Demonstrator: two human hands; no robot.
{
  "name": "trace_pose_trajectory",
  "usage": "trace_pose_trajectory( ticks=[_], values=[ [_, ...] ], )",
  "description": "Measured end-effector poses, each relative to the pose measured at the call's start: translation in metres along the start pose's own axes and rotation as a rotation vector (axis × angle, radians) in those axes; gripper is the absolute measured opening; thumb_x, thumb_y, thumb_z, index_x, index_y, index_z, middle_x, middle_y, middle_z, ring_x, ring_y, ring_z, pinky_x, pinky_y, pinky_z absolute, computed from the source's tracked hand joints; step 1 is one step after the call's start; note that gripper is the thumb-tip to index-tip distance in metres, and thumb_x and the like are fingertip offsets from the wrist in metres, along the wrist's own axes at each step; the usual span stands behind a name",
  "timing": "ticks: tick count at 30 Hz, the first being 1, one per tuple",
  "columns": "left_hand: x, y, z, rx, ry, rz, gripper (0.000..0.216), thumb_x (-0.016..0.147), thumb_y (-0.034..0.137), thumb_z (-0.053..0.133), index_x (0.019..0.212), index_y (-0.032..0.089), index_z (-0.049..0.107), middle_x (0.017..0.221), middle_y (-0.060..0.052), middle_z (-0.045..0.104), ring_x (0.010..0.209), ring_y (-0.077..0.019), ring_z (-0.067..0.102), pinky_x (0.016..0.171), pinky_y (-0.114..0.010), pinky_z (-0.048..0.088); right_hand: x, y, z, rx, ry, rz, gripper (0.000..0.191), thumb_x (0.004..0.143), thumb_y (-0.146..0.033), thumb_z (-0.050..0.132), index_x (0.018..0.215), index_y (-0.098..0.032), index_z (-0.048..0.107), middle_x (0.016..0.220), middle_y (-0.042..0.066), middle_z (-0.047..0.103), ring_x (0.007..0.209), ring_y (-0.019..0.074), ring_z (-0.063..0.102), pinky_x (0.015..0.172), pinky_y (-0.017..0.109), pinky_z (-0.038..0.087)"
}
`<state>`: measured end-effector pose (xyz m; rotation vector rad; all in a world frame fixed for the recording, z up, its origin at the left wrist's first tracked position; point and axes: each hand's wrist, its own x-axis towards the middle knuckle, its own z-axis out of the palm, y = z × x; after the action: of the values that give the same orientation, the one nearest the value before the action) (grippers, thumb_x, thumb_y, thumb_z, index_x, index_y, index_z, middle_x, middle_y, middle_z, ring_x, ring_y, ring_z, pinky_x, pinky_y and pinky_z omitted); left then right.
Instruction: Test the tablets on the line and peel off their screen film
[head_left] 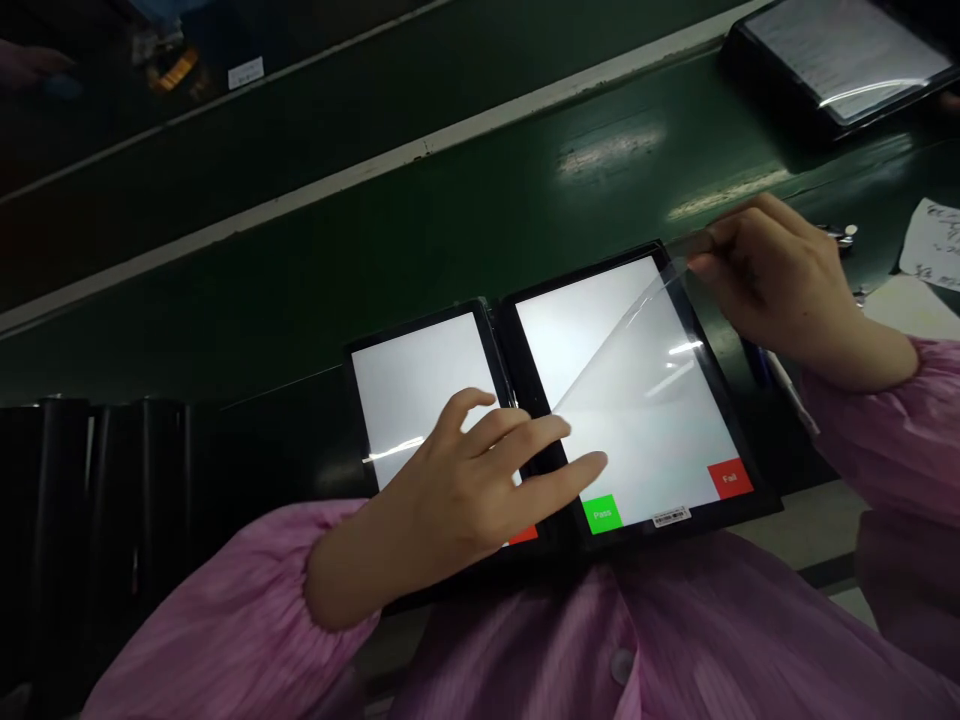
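Note:
Two lit tablets lie side by side in front of me. The right tablet [637,400] shows a white screen with a green Pass button and a red Fail button. My right hand [780,285] pinches the far right corner of a clear protective film [637,350] and holds it lifted off that screen. My left hand [480,470] rests with fingers stretched flat across the seam, on the left tablet [416,390] and the lower edge of the right one. Both arms wear pink sleeves.
The tablets sit at the near edge of a dark green conveyor belt [450,220] with a white stripe. Another tablet in a black tray [840,60] lies far right. Paper notes [934,245] and small metal parts are at right. Black upright objects [112,470] stand at left.

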<state>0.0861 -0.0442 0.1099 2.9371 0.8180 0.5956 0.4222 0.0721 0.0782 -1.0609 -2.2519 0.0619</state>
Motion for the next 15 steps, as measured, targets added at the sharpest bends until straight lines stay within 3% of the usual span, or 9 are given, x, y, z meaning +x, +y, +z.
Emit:
trace_pose_trajectory(
  ticks=[3,9,15],
  values=[
    [0.014,-0.004,0.001,-0.027,-0.025,0.083,0.053,0.091,-0.007,0.054,0.126,0.03,0.069,0.114,0.001,0.073,0.094,-0.0164,0.057,0.102,-0.04,0.041,0.004,0.003,0.007,0.025,0.007,0.047,0.025,0.107,-0.043,0.054,0.09,-0.026,0.059,0.086,0.004,0.063,0.072,0.0168,0.061,0.067,0.033,0.05],
    [0.019,-0.004,-0.007,-0.043,-0.106,0.129,0.045,0.088,-0.004,0.057,0.115,0.027,0.074,0.12,-0.001,0.072,0.099,-0.0178,0.053,0.106,-0.042,0.034,0.022,0.004,0.024,0.111,-0.109,0.176,0.022,0.106,-0.046,0.055,0.096,-0.028,0.061,0.097,0.007,0.064,0.085,0.0217,0.064,0.077,0.037,0.053],
    [0.029,-0.012,0.002,0.037,-0.016,0.174,0.035,0.089,-0.007,0.058,0.086,0.024,0.073,0.107,0.002,0.072,0.091,-0.0161,0.049,0.104,-0.042,0.029,0.034,0.007,0.04,0.1,-0.114,0.195,0.015,0.103,-0.039,0.063,0.094,-0.026,0.063,0.095,0.005,0.064,0.082,0.0188,0.062,0.075,0.034,0.053]
  ],
)
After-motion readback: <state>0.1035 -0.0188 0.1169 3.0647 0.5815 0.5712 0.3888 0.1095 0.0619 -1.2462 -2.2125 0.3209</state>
